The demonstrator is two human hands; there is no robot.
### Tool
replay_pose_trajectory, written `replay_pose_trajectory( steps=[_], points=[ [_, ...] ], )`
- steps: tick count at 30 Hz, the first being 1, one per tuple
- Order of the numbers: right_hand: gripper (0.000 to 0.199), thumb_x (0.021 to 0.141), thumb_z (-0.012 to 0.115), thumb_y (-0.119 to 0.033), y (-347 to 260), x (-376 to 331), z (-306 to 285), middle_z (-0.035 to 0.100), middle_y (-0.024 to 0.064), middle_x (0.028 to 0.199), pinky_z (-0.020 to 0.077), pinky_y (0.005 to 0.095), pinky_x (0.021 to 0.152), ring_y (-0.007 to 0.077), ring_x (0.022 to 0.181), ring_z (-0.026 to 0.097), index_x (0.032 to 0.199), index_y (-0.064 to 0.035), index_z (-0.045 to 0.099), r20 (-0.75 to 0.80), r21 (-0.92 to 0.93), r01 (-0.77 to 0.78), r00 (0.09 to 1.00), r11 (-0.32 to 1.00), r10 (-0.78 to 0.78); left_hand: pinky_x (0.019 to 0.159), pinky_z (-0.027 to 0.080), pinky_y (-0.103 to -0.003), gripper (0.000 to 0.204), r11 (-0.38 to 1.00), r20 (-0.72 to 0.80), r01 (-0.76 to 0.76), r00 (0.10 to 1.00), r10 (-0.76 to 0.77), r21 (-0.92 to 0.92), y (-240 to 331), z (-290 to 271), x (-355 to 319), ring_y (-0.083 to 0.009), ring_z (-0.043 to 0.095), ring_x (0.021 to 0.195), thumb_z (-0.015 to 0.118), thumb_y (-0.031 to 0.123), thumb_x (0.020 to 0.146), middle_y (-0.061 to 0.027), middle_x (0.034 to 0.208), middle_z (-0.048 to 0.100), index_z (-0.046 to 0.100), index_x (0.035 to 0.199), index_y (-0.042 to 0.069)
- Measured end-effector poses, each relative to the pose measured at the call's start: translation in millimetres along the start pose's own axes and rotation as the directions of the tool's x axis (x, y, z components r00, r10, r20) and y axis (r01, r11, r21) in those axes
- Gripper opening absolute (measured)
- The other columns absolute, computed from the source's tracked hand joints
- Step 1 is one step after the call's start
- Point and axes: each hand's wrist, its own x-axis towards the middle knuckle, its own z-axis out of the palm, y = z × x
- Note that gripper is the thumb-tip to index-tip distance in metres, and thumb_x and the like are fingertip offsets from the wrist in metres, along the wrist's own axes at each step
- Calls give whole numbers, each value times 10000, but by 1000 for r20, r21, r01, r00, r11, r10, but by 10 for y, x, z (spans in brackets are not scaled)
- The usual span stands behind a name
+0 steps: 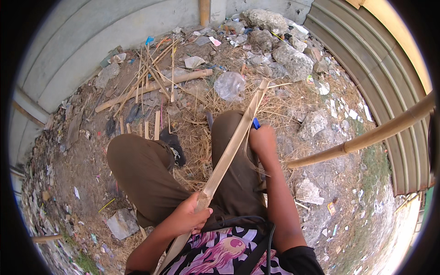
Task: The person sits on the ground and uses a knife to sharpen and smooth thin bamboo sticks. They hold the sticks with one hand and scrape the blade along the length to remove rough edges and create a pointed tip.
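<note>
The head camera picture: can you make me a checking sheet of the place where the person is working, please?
Surface: bare ground, dirt with dry straw and shavings.
Job's things: long split bamboo piece, slanting across the lap; blue object, mostly hidden.
Clutter: loose strips over a bamboo length, rocks, clear plastic, litter.
Hands: left hand grips the bamboo; right hand, blurred, holds the blue object.
Cables: black cord over the shirt.
Surroundings: grey wall, corrugated panel, bamboo pole at right.
</note>
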Motion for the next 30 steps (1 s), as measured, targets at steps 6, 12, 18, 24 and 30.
replay_pose_trajectory(
  steps=[6, 12, 18, 24, 30],
  points=[
    [344, 791, 599, -237, 107, 148, 70, 685, 331, 907, 535, 524, 828, 486, 886, 679, 885, 78, 702, 4, 94, 22, 1000, 995, -23, 435, 359, -248, 555, 996, -39, -22, 999, 25, 92, -177, -27, 39, -49, 410, 504, 589, 74, 988, 37, 664, 433, 289, 1455, 58],
    [335, 794, 581, -218, 292, 364, 220, 663, 364, 886, 528, 531, 807, 518, 870, 665, 849, 94, 691, 85, 231, 15, 996, 973, -36, 441, 371, -250, 496, 998, 7, 8, 1000, -8, 62, -95, -113, 3, -63, 428, 510, 556, 9, 965, 14, 678, 457, 345, 1409, 75],
    [369, 847, 586, -267, 135, 257, 192, 669, 352, 854, 528, 531, 777, 522, 818, 667, 885, 84, 692, -46, 107, 61, 997, 992, -56, 450, 390, -258, 491, 978, -92, 28, 996, -9, 207, -127, -114, 17, -69, 446, 512, 568, 12, 942, -2, 683, 476, 357, 1384, 41],
    [435, 874, 566, -296, 604, 942, 362, 697, 309, 870, 522, 540, 799, 468, 862, 696, 945, 115, 686, 299, 679, -418, 908, 604, 292, 480, 394, -253, 436, 841, -70, -205, 959, 275, 501, -590, -286, -35, -82, 469, 529, 615, 52, 930, -28, 739, 520, 423, 1321, 36],
    [405, 863, 605, -305, 699, 998, 429, 659, 245, 708, 503, 496, 727, 344, 641, 636, 761, 84, 656, -172, 395, -125, 963, 910, 207, 479, 363, -225, 293, 986, -68, -149, 987, 144, -78, -356, -177, -156, -54, 451, 522, 661, 131, 988, 7, 701, 489, 456, 1179, 48]
  ],
)
